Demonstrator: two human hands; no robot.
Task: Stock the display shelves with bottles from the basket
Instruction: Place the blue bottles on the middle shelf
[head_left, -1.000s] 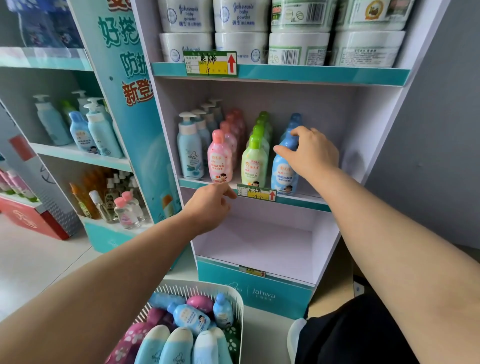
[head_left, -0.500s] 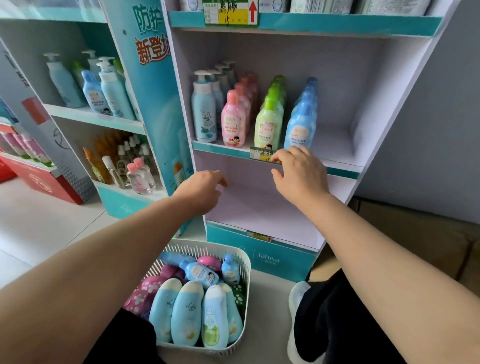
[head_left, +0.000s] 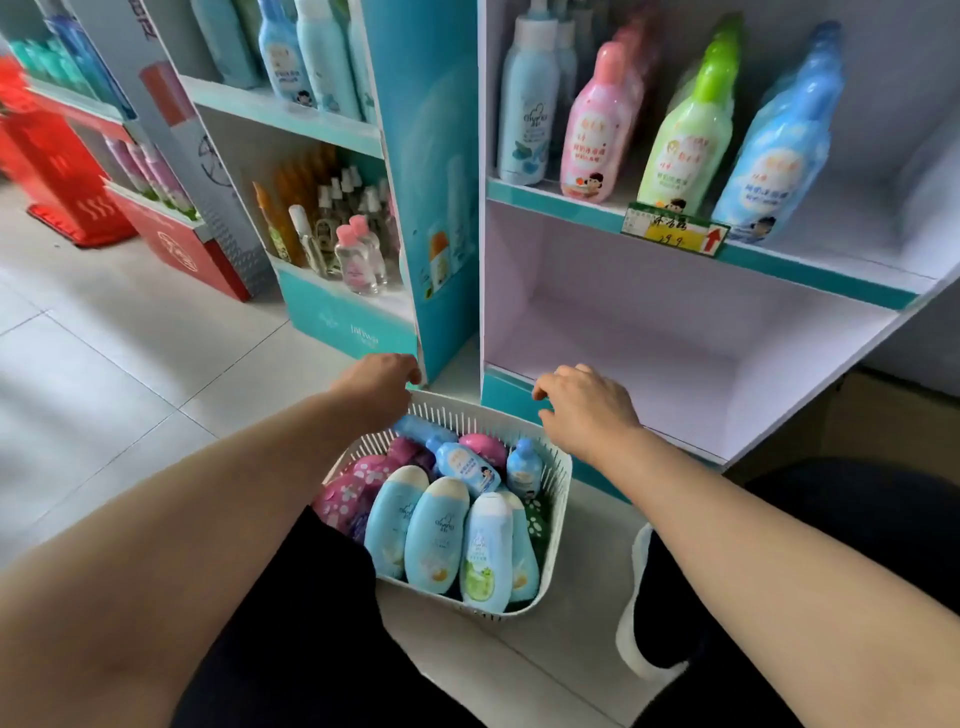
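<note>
Down on the floor, the white slotted basket (head_left: 560, 496) is packed with pale blue lotion bottles (head_left: 435, 538) lying side by side at its near end. Both hands hover at the basket's far rim, the left hand (head_left: 378, 385) over the left corner and the right hand (head_left: 588, 411) over the right, fingers loosely curled and holding nothing. Beyond the basket rises the display shelf (head_left: 831, 274), where a pink bottle (head_left: 597, 136), a green bottle (head_left: 687, 148) and a blue bottle (head_left: 770, 167) stand in a row.

White-capped bottle (head_left: 524, 104) cropped above, price tag (head_left: 675, 229) unreadable, basket (head_left: 557, 512) bottom hidden
</note>
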